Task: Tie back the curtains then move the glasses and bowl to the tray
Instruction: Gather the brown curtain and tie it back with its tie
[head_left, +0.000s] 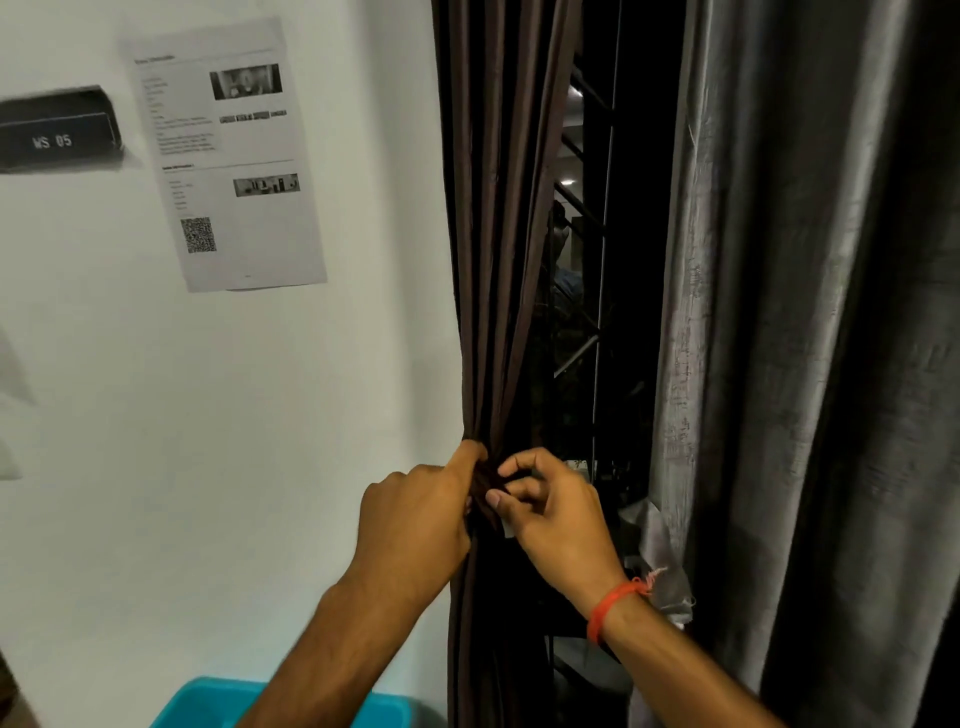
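A dark brown curtain (493, 234) hangs gathered into a narrow bunch at the left side of the window. My left hand (421, 514) grips the bunch at its waist from the left. From the right, my right hand (556, 514) has its fingers curled at the same spot, pinching the dark tie or fabric there; a small white tag shows under its thumb. A grey curtain (779, 364) hangs loose on the right side. The glasses, the bowl and the tray are out of view.
A white wall (260, 415) stands to the left with a printed sheet (228, 156) and a black sign (57, 130) stuck on it. A turquoise plastic bin (208, 701) sits below. Dark window bars (592, 260) show between the curtains.
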